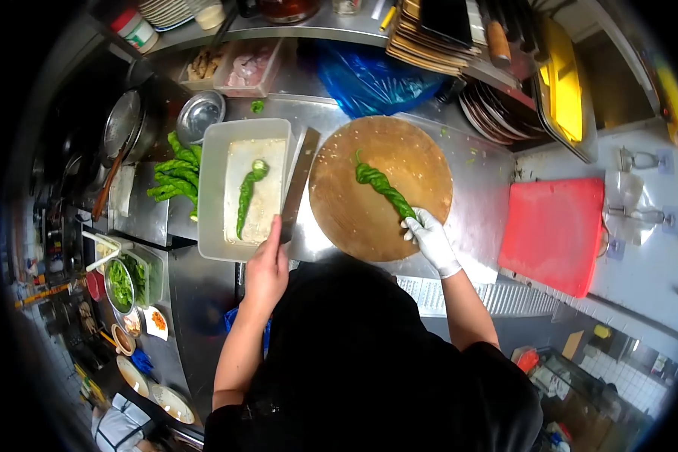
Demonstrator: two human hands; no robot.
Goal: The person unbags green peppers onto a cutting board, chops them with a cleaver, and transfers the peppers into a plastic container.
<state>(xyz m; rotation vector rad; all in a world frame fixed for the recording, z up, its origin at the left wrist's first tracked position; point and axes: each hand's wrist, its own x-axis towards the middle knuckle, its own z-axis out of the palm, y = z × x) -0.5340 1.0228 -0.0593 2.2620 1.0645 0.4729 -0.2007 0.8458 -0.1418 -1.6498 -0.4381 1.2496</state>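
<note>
Steel counter (476, 197) with board, tub, knife and peppers, viewed from above.
The round wooden board (346, 218) lies right of the pale tub (212, 181), in which a second pepper (245, 203) rests. Between them, the knife (300, 175) extends away from the bare left hand (267, 271), whose fingers close on its near end. The gloved right hand (433, 242), at the board's near right edge, holds the green pepper (384, 190) by its near end, fingers drawn narrow; the pepper slants over the board.

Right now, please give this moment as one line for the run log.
left hand: knife | gloved right hand: green pepper over round chopping board | plastic container: another green pepper
</note>
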